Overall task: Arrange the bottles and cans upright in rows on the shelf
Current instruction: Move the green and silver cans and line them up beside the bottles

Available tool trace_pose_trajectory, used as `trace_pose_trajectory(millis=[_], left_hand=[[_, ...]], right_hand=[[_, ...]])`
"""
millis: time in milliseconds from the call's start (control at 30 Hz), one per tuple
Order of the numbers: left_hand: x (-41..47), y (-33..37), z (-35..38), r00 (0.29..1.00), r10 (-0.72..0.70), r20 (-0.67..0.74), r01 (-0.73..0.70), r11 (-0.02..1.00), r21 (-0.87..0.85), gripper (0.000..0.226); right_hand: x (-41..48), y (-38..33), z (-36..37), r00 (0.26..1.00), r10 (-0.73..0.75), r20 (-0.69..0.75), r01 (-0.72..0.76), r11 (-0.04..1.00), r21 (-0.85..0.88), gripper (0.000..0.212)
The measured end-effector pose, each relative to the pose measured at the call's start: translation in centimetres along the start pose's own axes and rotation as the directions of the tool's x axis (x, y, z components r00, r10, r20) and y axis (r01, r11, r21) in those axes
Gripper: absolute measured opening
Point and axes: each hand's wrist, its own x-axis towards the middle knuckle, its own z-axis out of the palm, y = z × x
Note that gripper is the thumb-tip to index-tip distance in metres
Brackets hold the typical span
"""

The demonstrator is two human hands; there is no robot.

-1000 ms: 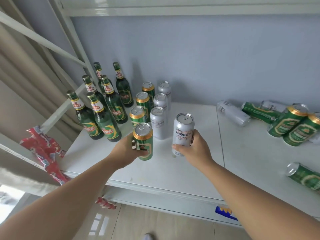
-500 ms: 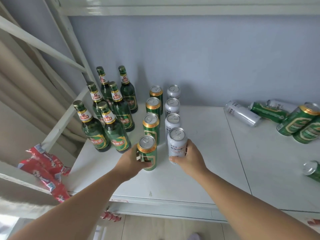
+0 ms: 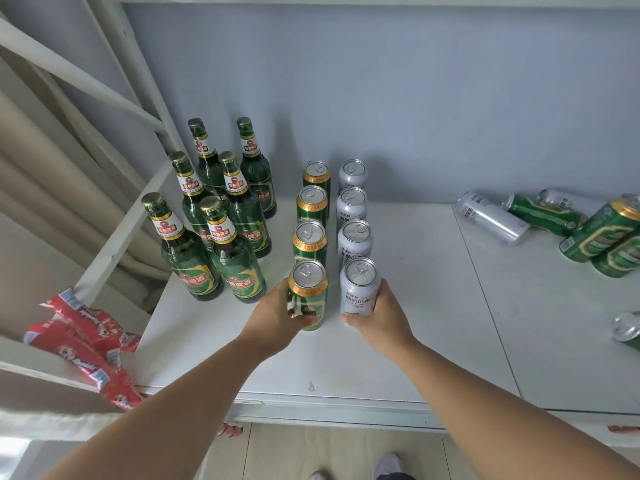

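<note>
- Pale grey-blue wall [image 3: 381,98]: backs the whole shelf.
- White laminate shelf [image 3: 433,306]: flat board with a seam right of centre. It carries every bottle and can.
- Six green glass bottles [image 3: 239,268], gold caps, red-and-white neck labels: upright at the shelf's left end, in two rows of three running front to back.
- Red plastic snack packets [image 3: 90,327]: heaped on a ledge left of the shelf.
- Loose aluminium cans [image 3: 602,230], green and silver: lying on their sides at the right rear, several touching.
- Cut-off can [image 3: 628,329]: on its side at the right edge, well apart from the heap.
- Green-and-gold can row [image 3: 311,206]: three upright, just right of the bottles.
- Silver can row [image 3: 352,206]: three upright, just beside the green row.
- Front green can [image 3: 309,299]: upright at the near end of the green row. The left hand [image 3: 273,317] grips its left side, fingers curled round it.
- Front silver can [image 3: 358,289]: upright at the near end of the silver row. The right hand [image 3: 384,318] wraps its lower right side, thumb across the front.
</note>
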Motion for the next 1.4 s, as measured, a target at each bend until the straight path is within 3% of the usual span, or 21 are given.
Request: trace_pose_trajectory(millis=[533,1100,1167,1267,1400], left_hand=[[0.4,-0.4,-0.1,0.999,0.003,0.048,-0.001,0.999,-0.037,0.055],[-0.6,-0.5,0.6,0.999,-0.046,-0.017,0.045,0.997,-0.062,0.062],[-1.0,-0.6,0.7,0.998,-0.054,-0.027,0.052,0.996,-0.066,0.067],[-1.8,-0.8,0.9,0.997,-0.070,-0.030,0.068,0.996,-0.063,0.070],[-2.4,-1.2,1.0,0.996,-0.080,-0.041,0.079,0.996,-0.028,0.071]], right_hand=[[0.0,0.0,-0.2,0.999,0.007,0.038,-0.004,0.998,-0.058,0.058],[0.0,-0.3,-1.4,0.994,0.050,0.100,-0.037,0.992,-0.124,0.057],[-0.2,-0.1,-1.9,0.993,0.056,0.101,-0.041,0.989,-0.143,0.061],[-0.5,0.4,-2.7,0.994,0.073,0.081,-0.058,0.983,-0.174,0.086],[-1.3,1.0,-3.9,0.994,0.086,0.073,-0.071,0.981,-0.183,0.088]])
